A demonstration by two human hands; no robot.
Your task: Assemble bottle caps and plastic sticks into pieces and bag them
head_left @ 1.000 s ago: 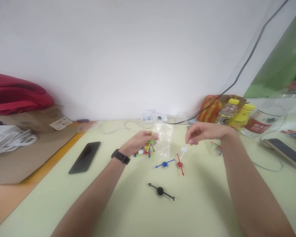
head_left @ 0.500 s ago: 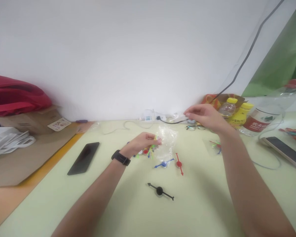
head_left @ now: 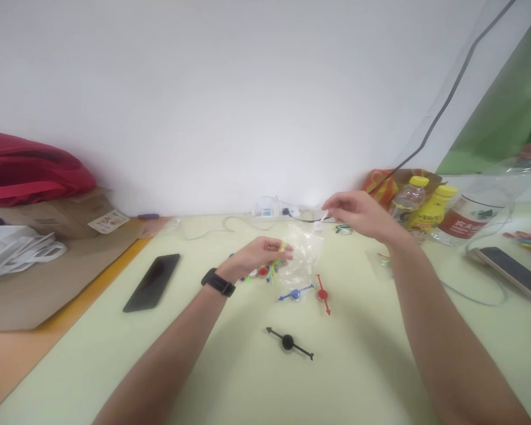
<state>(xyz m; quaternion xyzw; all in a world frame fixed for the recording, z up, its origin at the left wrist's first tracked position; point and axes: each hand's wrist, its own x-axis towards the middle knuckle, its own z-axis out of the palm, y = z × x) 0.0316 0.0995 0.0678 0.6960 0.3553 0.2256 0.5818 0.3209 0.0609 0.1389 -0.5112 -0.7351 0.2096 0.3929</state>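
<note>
Head view: left hand [head_left: 263, 257] pinches yellow-green piece [head_left: 284, 244], clear bag [head_left: 304, 252] just beside; right hand [head_left: 353, 211] pinches white piece [head_left: 318, 226] — likely one-piece transfer, next move calls for steady grip.

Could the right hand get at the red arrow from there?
Probably yes: nothing covers the red arrow on the table, though the right hand is pinching a white piece.

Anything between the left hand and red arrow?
Yes, in the head view: the clear bag, then the tail end of the blue arrow.
</note>
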